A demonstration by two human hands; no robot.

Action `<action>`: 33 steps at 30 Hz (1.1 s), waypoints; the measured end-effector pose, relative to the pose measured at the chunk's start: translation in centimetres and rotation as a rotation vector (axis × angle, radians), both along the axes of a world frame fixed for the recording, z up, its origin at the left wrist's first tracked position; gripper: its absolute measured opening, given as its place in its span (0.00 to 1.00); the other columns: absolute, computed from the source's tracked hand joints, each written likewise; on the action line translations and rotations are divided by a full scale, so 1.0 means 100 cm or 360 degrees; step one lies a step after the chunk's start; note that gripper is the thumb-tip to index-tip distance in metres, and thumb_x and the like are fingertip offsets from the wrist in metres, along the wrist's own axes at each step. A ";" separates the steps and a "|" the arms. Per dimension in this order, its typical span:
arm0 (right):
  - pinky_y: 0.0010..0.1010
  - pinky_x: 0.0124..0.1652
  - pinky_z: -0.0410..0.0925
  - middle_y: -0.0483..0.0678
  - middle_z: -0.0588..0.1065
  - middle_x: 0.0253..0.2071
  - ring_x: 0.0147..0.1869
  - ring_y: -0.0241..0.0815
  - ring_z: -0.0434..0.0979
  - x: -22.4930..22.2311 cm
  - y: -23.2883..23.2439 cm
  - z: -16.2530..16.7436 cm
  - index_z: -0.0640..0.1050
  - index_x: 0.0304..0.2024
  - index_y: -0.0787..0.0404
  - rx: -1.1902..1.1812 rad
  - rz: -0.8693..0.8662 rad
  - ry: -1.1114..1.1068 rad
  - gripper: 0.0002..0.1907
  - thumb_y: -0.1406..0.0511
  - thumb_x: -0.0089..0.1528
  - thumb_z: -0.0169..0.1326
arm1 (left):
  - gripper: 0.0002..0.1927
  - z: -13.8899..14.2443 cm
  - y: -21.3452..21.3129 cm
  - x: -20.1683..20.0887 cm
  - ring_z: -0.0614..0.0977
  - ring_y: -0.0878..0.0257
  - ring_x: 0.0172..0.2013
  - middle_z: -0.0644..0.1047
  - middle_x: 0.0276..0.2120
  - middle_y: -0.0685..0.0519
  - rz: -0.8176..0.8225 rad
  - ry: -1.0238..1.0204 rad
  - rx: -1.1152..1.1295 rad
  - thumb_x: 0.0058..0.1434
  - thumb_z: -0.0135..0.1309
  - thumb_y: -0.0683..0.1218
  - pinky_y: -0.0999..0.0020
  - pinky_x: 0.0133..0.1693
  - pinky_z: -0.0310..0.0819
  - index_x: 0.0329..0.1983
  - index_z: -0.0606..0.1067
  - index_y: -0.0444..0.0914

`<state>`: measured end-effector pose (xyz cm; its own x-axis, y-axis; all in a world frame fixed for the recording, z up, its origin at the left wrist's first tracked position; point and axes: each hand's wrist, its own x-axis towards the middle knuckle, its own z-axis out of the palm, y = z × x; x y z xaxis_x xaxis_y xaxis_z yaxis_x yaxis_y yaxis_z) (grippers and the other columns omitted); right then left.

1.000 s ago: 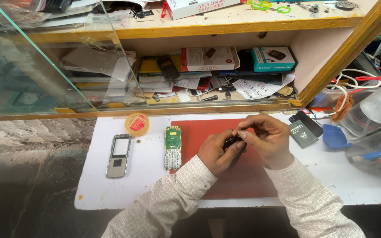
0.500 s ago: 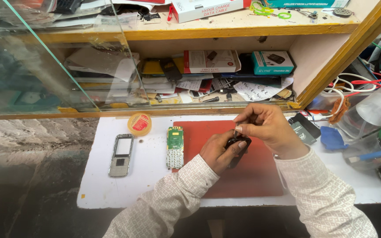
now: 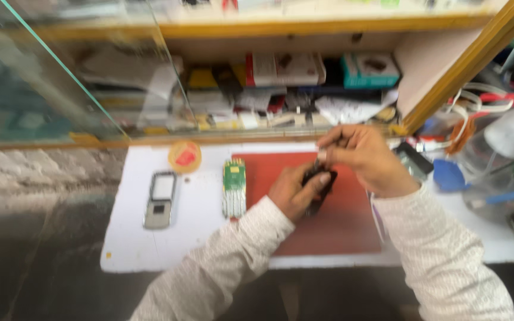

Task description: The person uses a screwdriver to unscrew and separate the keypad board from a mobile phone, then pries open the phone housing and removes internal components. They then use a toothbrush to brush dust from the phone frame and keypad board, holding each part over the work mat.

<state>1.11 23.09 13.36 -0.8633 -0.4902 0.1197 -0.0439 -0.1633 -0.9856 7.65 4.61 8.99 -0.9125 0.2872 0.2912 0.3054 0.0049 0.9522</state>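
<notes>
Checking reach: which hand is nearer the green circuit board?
Left. The left hand sits just right of the green circuit board; the right hand is farther right.

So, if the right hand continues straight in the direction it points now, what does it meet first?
The right hand points down-left, so it would probably first meet the small dark part held by the left hand. The picture is blurred, so depth is uncertain.

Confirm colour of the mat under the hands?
Red mat, shown in the head view, lying on the white board.
</notes>
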 end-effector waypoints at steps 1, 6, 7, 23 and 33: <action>0.28 0.42 0.74 0.52 0.79 0.36 0.38 0.39 0.81 0.003 0.000 -0.002 0.78 0.43 0.72 -0.0021 -0.0029 0.0020 0.09 0.76 0.60 0.60 | 0.16 -0.004 -0.001 -0.001 0.83 0.62 0.29 0.82 0.29 0.49 0.0008 -0.0036 -0.0032 0.70 0.49 0.50 0.66 0.35 0.79 0.47 0.76 0.32; 0.30 0.47 0.75 0.52 0.79 0.41 0.43 0.40 0.81 0.029 0.018 -0.005 0.77 0.45 0.70 -0.0227 -0.0402 0.0192 0.08 0.77 0.63 0.58 | 0.16 -0.016 -0.003 -0.005 0.86 0.63 0.32 0.83 0.30 0.50 -0.0008 0.0119 -0.0054 0.71 0.49 0.51 0.68 0.38 0.81 0.46 0.77 0.32; 0.31 0.48 0.75 0.52 0.79 0.42 0.44 0.40 0.81 0.038 0.022 -0.006 0.77 0.46 0.70 -0.0299 -0.0435 0.0203 0.09 0.78 0.63 0.58 | 0.16 -0.017 -0.003 -0.005 0.86 0.62 0.33 0.83 0.30 0.49 -0.0021 0.0081 -0.0018 0.71 0.49 0.51 0.68 0.38 0.81 0.47 0.77 0.32; 0.20 0.36 0.70 0.45 0.79 0.33 0.34 0.29 0.77 0.068 0.058 -0.070 0.81 0.46 0.69 0.0808 -0.0854 0.0436 0.09 0.74 0.63 0.56 | 0.18 -0.046 0.002 -0.013 0.81 0.67 0.31 0.80 0.30 0.51 -0.0003 -0.0030 0.0272 0.72 0.52 0.52 0.71 0.35 0.78 0.48 0.76 0.30; 0.28 0.42 0.70 0.56 0.73 0.42 0.44 0.50 0.76 0.104 0.041 -0.048 0.80 0.45 0.71 0.0987 -0.1128 0.1439 0.09 0.78 0.62 0.60 | 0.20 -0.040 0.000 -0.009 0.82 0.67 0.31 0.79 0.29 0.53 0.0027 0.0135 0.0138 0.75 0.50 0.55 0.71 0.34 0.79 0.47 0.76 0.31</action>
<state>11.49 27.20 8.58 -0.6886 -0.1475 0.7100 -0.6153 0.6370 -0.4644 6.73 4.64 4.99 -0.8882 0.2421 0.3904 0.3853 -0.0701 0.9201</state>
